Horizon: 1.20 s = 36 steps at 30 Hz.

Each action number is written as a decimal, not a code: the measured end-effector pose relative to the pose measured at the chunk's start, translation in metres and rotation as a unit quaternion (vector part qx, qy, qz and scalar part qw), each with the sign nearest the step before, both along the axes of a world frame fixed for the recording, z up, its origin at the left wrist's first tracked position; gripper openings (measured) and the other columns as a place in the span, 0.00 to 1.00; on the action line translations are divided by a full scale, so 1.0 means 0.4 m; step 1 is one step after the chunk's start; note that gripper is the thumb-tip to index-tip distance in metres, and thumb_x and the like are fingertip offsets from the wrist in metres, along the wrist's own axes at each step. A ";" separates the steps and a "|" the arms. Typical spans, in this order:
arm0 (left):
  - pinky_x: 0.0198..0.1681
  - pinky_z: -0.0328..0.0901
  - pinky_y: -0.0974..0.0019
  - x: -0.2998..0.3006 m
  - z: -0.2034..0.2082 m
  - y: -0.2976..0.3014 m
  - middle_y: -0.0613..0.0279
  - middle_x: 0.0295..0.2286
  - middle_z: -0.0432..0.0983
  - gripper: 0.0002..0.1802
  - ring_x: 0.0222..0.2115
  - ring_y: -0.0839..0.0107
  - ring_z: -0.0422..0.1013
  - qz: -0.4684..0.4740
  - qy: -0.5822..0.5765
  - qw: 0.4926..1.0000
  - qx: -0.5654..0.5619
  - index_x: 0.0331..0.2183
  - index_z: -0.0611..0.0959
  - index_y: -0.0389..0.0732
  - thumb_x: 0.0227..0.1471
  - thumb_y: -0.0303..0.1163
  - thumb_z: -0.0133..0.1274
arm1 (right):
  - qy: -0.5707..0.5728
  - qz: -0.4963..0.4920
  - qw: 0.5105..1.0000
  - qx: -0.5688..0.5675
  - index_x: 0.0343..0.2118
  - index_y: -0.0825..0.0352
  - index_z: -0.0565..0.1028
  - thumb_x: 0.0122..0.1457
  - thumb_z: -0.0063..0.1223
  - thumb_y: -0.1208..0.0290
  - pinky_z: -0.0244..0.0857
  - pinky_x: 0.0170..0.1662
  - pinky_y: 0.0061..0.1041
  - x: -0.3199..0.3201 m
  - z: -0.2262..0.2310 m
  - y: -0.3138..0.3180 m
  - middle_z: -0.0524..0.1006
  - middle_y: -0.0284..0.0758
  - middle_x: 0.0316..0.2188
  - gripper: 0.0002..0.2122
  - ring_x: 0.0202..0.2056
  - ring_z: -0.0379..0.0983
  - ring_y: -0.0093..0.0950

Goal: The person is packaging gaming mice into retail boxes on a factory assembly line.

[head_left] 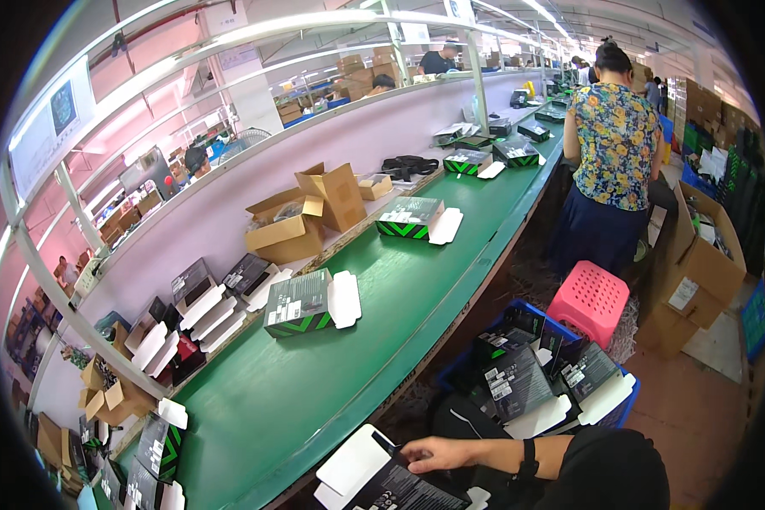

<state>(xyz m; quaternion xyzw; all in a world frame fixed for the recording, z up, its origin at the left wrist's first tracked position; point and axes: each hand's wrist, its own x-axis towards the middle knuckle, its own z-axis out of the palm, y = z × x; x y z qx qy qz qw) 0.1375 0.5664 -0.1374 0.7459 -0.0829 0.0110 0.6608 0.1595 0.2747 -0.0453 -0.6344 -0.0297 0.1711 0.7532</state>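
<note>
At the bottom edge lies a black box (404, 491) with white printing, its white end flap (354, 460) standing out to the left. My right hand (438, 455) reaches in from the right, a black band on its wrist. Its bent fingers are closed at the box's open end, next to a small dark side flap. What is inside the box is hidden. My left hand is out of view.
A green conveyor belt (255, 399) runs to the far right, carrying black-and-green boxes (297, 304) with open flaps. A blue crate (625, 408) of boxes stands right of me, near a pink stool (588, 299). A co-worker (614, 144) stands beyond. Cartons (285, 229) line the ledge.
</note>
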 end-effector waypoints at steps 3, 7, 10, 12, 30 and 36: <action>0.36 0.77 0.66 -0.056 0.296 -0.069 0.50 0.45 0.73 0.34 0.39 0.64 0.77 0.030 0.271 0.944 -0.186 0.53 0.66 0.33 0.49 0.20 0.66 | 0.100 0.090 0.989 0.059 0.50 0.65 0.75 0.59 0.60 0.45 0.59 0.31 0.20 -0.026 -0.028 0.017 0.68 0.24 0.29 0.27 0.30 0.64 0.18; 0.36 0.76 0.67 -0.058 0.277 -0.066 0.50 0.46 0.73 0.33 0.40 0.63 0.77 0.014 0.287 0.941 -0.176 0.55 0.65 0.33 0.51 0.19 0.64 | 0.131 0.084 0.987 0.032 0.49 0.65 0.77 0.57 0.62 0.45 0.62 0.30 0.20 -0.012 -0.047 0.016 0.72 0.24 0.29 0.28 0.29 0.67 0.17; 0.36 0.76 0.67 -0.078 0.292 -0.059 0.50 0.47 0.73 0.32 0.42 0.63 0.77 0.022 0.273 0.937 -0.216 0.55 0.65 0.33 0.52 0.18 0.62 | 0.151 0.036 0.988 0.025 0.44 0.66 0.80 0.57 0.63 0.44 0.66 0.34 0.20 -0.025 0.016 0.024 0.78 0.27 0.33 0.26 0.33 0.72 0.17; 0.36 0.76 0.68 -0.086 0.284 -0.056 0.51 0.47 0.73 0.31 0.43 0.63 0.77 0.016 0.271 0.932 -0.240 0.55 0.66 0.33 0.53 0.18 0.61 | 0.156 0.025 0.988 0.003 0.43 0.68 0.80 0.56 0.63 0.43 0.68 0.38 0.22 -0.028 0.002 0.018 0.80 0.32 0.36 0.27 0.36 0.75 0.22; 0.40 0.77 0.65 -0.108 0.276 -0.048 0.51 0.48 0.71 0.41 0.47 0.60 0.75 0.062 0.219 0.951 -0.209 0.63 0.57 0.40 0.53 0.12 0.56 | -0.019 0.004 0.981 -0.191 0.64 0.66 0.62 0.60 0.62 0.64 0.66 0.55 0.30 -0.014 -0.007 0.020 0.77 0.43 0.52 0.31 0.50 0.75 0.31; 0.43 0.76 0.62 -0.112 0.270 -0.039 0.48 0.48 0.73 0.36 0.47 0.57 0.75 -0.039 0.181 0.946 -0.268 0.63 0.61 0.41 0.57 0.16 0.54 | -0.166 0.114 0.948 -0.247 0.71 0.51 0.45 0.62 0.57 0.53 0.62 0.61 0.38 -0.036 0.054 0.026 0.69 0.51 0.59 0.41 0.57 0.70 0.48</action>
